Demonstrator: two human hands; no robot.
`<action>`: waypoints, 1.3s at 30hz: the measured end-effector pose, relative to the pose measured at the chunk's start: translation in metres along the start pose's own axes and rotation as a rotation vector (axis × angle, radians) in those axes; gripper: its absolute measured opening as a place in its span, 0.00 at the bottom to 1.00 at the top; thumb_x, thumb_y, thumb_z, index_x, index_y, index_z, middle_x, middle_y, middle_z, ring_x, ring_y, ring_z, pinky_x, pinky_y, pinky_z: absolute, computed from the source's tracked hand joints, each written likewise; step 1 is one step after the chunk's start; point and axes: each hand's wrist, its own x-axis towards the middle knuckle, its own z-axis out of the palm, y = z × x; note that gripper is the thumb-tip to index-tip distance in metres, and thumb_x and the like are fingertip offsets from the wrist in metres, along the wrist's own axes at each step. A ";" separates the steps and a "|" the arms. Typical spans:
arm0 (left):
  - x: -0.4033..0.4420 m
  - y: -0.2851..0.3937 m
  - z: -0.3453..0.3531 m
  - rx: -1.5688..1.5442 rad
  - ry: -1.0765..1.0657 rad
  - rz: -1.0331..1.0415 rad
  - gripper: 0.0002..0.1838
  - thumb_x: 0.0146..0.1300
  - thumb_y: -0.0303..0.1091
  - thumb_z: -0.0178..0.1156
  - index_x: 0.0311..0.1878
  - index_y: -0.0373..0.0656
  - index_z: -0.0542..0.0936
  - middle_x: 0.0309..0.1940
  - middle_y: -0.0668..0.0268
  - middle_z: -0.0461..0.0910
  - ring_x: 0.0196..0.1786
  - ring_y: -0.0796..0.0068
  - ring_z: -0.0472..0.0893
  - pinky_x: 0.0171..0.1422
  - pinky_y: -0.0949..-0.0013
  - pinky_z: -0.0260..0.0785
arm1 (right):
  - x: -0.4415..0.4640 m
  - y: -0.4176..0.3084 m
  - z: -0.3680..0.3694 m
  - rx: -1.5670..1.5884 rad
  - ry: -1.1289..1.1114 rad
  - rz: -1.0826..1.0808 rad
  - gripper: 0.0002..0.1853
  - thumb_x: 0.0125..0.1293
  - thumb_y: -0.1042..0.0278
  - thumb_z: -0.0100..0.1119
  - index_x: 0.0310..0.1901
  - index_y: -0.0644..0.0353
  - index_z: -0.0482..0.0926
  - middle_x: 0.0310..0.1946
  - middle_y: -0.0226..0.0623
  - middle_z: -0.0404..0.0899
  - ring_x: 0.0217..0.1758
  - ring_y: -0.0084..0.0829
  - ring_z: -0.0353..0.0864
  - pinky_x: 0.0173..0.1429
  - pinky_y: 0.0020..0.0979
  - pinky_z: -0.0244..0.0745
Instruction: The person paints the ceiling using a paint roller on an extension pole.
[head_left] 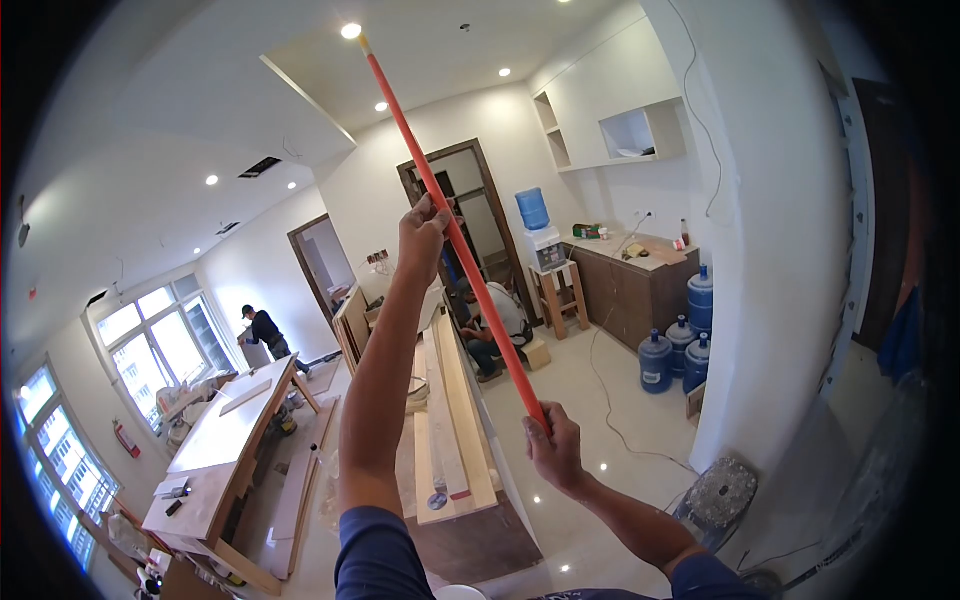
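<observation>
A long red pole [478, 284] slants up across the view toward the ceiling, its pale tip close by a lit round ceiling light [351, 31]. Whether the tip touches the light or the ceiling I cannot tell. My left hand [424, 238] is wrapped around the pole at about mid-length, arm raised. Lower down, my right hand [553, 446] grips the pole near its bottom end. Below my arms, wooden boards [440, 400] lie lengthwise on a long bench-like cabinet [470, 545].
A work table [215, 440] stands left. One person [266, 332] stands by the windows; another person [512, 320] sits beyond the boards. At right are a water dispenser [547, 247], a counter [640, 290] and several blue water jugs [656, 362]. A cable [612, 400] crosses the floor.
</observation>
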 end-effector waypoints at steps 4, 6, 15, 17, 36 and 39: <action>0.005 0.004 -0.003 0.044 -0.003 -0.023 0.27 0.75 0.26 0.55 0.75 0.29 0.67 0.58 0.56 0.81 0.50 0.66 0.85 0.60 0.62 0.79 | 0.005 -0.004 0.004 0.071 0.003 0.069 0.13 0.78 0.63 0.60 0.50 0.67 0.76 0.21 0.31 0.77 0.19 0.20 0.78 0.24 0.27 0.72; -0.006 0.013 0.001 0.049 0.005 -0.035 0.26 0.74 0.25 0.56 0.74 0.29 0.68 0.56 0.57 0.81 0.50 0.66 0.84 0.59 0.63 0.79 | -0.005 -0.006 0.003 0.040 -0.006 0.074 0.11 0.78 0.67 0.58 0.51 0.67 0.74 0.22 0.29 0.75 0.19 0.17 0.75 0.23 0.25 0.71; -0.084 0.042 0.011 0.040 0.032 -0.018 0.29 0.77 0.29 0.56 0.78 0.34 0.64 0.55 0.56 0.82 0.46 0.70 0.86 0.46 0.69 0.80 | -0.075 0.009 -0.010 0.022 -0.028 -0.016 0.11 0.78 0.68 0.57 0.52 0.68 0.72 0.23 0.30 0.76 0.20 0.17 0.75 0.23 0.25 0.72; -0.102 0.049 0.011 0.054 0.033 -0.017 0.28 0.78 0.31 0.55 0.77 0.35 0.66 0.52 0.59 0.83 0.43 0.72 0.86 0.43 0.71 0.80 | -0.094 0.013 -0.012 0.017 -0.060 -0.031 0.13 0.78 0.68 0.56 0.55 0.66 0.69 0.23 0.31 0.76 0.20 0.18 0.76 0.24 0.25 0.73; -0.197 0.110 0.041 0.142 -0.018 0.086 0.24 0.79 0.39 0.58 0.70 0.34 0.74 0.41 0.63 0.85 0.37 0.74 0.89 0.31 0.76 0.77 | -0.172 0.013 -0.056 0.040 -0.192 -0.043 0.13 0.79 0.68 0.56 0.56 0.62 0.65 0.27 0.34 0.79 0.22 0.24 0.82 0.26 0.28 0.78; -0.204 0.114 0.050 0.118 -0.045 0.071 0.26 0.78 0.41 0.59 0.71 0.33 0.72 0.42 0.62 0.85 0.37 0.73 0.89 0.31 0.76 0.79 | -0.182 0.022 -0.067 0.029 -0.194 -0.043 0.13 0.79 0.68 0.55 0.56 0.61 0.65 0.25 0.34 0.79 0.22 0.24 0.83 0.26 0.29 0.78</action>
